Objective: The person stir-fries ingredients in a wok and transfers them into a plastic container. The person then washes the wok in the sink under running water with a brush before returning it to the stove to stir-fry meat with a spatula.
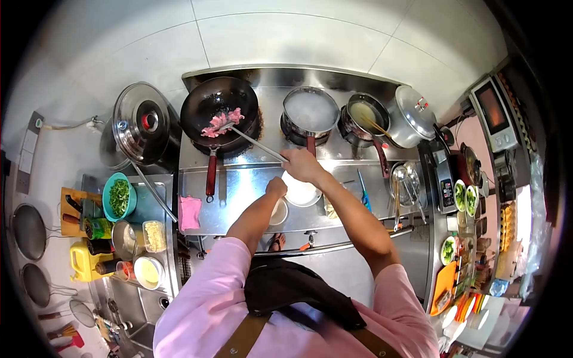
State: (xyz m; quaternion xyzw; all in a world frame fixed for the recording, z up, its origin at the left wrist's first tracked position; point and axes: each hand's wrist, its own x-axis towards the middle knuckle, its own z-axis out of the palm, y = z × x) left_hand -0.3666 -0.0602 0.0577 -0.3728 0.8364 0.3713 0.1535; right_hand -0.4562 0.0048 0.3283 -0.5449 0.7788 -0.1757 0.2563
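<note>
My right hand (301, 165) is closed around the handle of a long metal spatula (259, 144). The spatula's head touches pink meat slices (222, 123) in the black wok (218, 95) on the left burner. The wok's red-brown handle points toward me, with no hand on it. My left hand (276, 187) is closed at the left edge of a white plate or bowl (300, 190), above a smaller white bowl (279, 212); what it holds, if anything, is hidden.
Right of the wok stand a steaming pot (311, 110), a smaller pan (362, 112) and a pressure cooker (412, 116). A pink cloth (190, 212) lies at left, near a teal bowl of chopped greens (119, 198). A large lidded pot (143, 122) stands behind.
</note>
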